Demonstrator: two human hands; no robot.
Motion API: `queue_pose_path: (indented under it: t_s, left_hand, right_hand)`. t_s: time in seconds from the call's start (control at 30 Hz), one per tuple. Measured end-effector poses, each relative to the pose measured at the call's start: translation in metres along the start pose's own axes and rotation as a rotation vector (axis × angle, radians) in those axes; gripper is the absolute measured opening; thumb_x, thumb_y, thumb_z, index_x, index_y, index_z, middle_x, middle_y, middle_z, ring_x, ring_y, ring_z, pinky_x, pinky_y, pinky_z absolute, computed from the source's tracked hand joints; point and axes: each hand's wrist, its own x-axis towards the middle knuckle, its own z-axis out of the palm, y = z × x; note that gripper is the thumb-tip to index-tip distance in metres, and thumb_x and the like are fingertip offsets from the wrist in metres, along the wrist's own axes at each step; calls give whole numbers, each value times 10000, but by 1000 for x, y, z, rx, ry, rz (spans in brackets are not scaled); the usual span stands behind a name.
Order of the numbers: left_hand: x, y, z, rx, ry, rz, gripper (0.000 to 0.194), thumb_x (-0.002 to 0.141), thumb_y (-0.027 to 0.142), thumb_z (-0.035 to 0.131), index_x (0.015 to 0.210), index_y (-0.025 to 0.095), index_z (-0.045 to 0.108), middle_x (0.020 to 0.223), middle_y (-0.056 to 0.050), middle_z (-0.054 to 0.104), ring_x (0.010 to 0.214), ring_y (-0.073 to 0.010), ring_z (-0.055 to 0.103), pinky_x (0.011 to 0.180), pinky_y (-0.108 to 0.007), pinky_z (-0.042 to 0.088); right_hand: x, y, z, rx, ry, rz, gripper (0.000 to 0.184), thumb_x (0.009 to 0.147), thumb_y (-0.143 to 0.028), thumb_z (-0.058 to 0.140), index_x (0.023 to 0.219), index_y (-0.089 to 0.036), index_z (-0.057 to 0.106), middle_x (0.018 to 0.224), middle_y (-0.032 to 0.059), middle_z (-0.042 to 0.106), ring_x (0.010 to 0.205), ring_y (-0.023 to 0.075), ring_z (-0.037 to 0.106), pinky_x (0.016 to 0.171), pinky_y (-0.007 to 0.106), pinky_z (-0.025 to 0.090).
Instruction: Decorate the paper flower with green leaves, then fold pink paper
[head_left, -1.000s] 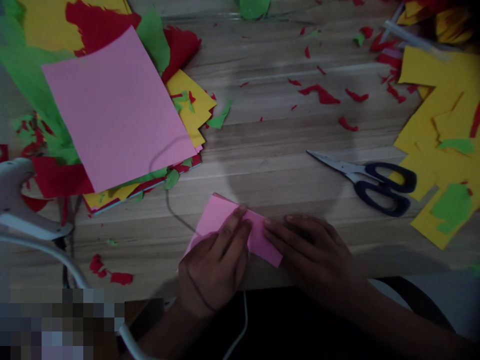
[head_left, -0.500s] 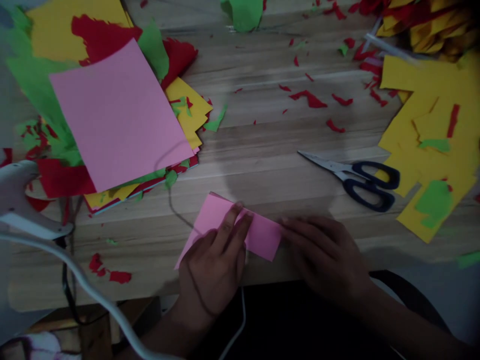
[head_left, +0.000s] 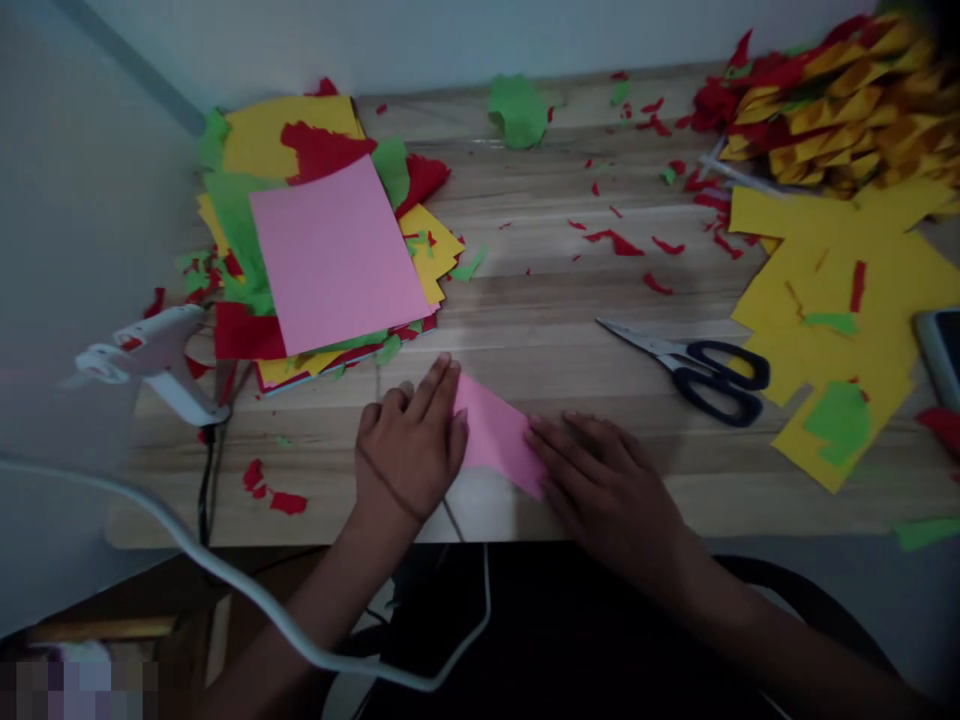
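Observation:
A folded piece of pink paper (head_left: 491, 425) lies at the near edge of the table, slightly bowed between my two hands. My left hand (head_left: 412, 440) presses over its left end, index and middle fingers pointing forward, the thumb beside them on the paper. At the right end, the fingers of my right hand (head_left: 611, 485) are close together on the paper's edge; its thumb is hidden. Scissors (head_left: 686, 365) with dark blue handles rest to the right, beyond my right hand. A pink sheet (head_left: 341, 260) tops a stack of coloured paper at the left.
A white glue gun (head_left: 169, 360) stands at the left, with a white cable (head_left: 247, 600) crossing in front. Yellow paper pieces (head_left: 840, 290) and a heap of folded yellow paper (head_left: 855, 120) occupy the right. Red scraps (head_left: 615, 242) dot the table (head_left: 525, 310).
The view has tilted up, bringing the wall and whole glue gun into sight. My left hand has shifted to the paper's left end, and my right fingers have come onto its right end.

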Motion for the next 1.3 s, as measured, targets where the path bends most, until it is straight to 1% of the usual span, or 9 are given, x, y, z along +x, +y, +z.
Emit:
queue_pose_path:
  t_s: [0.13,0.3,0.5,0.6,0.7,0.8,1.0,1.2,1.3]
  left_hand:
    - [-4,2,-11,-113,-5,41,511,928,373,566,1393,162,544,1497,-155,516,1160,-335,581,928,-494,458]
    - [-48,27,-16,-298,-219,322,938,753,605,723,1518,182,382,1606,-179,340,1452,-370,350,1164,-588,284]
    - [-74,17,-10,-546,54,349,304,926,140,533,1177,225,684,1127,-61,741,1128,-218,649,1017,-432,489]
    - [-45,4,-31,-833,132,186,211,954,207,532,1037,187,725,992,-70,761,924,-177,706,805,-313,569]
    - [2,2,-55,-1061,257,-291,190,876,286,675,741,155,701,682,-19,698,605,-127,632,549,-222,499]
    - [49,11,-66,-1399,362,-572,307,723,380,817,664,138,637,567,17,611,484,-89,517,470,-200,424]
    - [110,10,-58,-1757,349,-472,417,602,343,897,901,146,682,778,-8,694,644,-111,603,614,-216,499]
    - [133,-23,-37,-1594,33,-357,563,574,340,914,1072,151,730,823,-41,710,663,-126,607,592,-219,479]
    - [128,-24,-21,-1542,110,-373,455,587,341,908,979,161,763,898,-49,710,744,-129,609,629,-212,476]
  right_hand:
    - [-4,-7,-2,16,24,34,450,951,-220,566,1400,-191,577,1416,63,621,1288,312,522,1062,527,431]
    - [-2,-4,-6,241,91,84,335,940,-132,522,1248,-179,646,1196,98,719,1101,254,614,989,477,488]
    - [7,19,-4,492,205,154,305,900,-89,484,1134,-205,641,1029,86,704,990,228,637,893,432,511]
    - [22,29,-14,683,229,96,408,838,-77,460,1191,-213,614,1119,87,673,1075,229,607,910,415,496]
    - [51,32,-32,878,249,28,480,795,-116,454,1232,-230,613,1199,83,651,1117,237,588,914,403,481]
    - [84,27,-53,1018,241,35,366,841,-224,545,1195,-226,640,1145,73,678,1021,229,617,876,372,483]
    - [126,35,-67,1030,339,243,271,845,-390,651,681,-185,585,606,-30,512,581,115,452,552,254,349]
    - [126,65,-61,975,109,270,259,791,-380,650,646,-171,600,612,-25,529,572,107,433,537,248,303]
    - [124,70,-59,946,88,311,253,790,-383,648,656,-171,613,620,-19,553,583,114,455,544,250,315]
